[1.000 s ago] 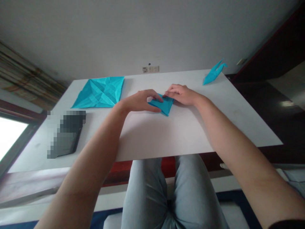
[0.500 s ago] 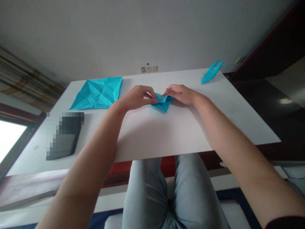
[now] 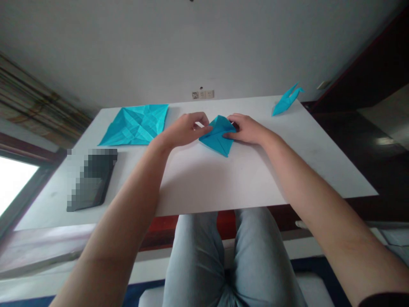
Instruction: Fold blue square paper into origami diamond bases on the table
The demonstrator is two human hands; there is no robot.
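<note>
A folded piece of blue origami paper [image 3: 217,135] is between my hands over the middle of the white table [image 3: 204,179]. It has a kite-like shape, with one corner pointing toward me and a crease line on its near half. My left hand [image 3: 189,128] pinches its left corner between thumb and fingers. On the opposite side my right hand [image 3: 245,128] grips the right edge, thumb on top and the other fingers partly hidden behind the paper.
An unfolded, creased blue sheet [image 3: 136,125] lies at the back left. Nearer on the left is a dark flat device [image 3: 96,179], partly pixelated. A finished blue paper crane [image 3: 286,102] stands at the back right corner. Wall sockets [image 3: 203,94] sit behind the table.
The raised upper flap of the folded paper now lies flat, giving a full kite-like outline. My right thumb has moved onto its face. The view has shifted slightly.
</note>
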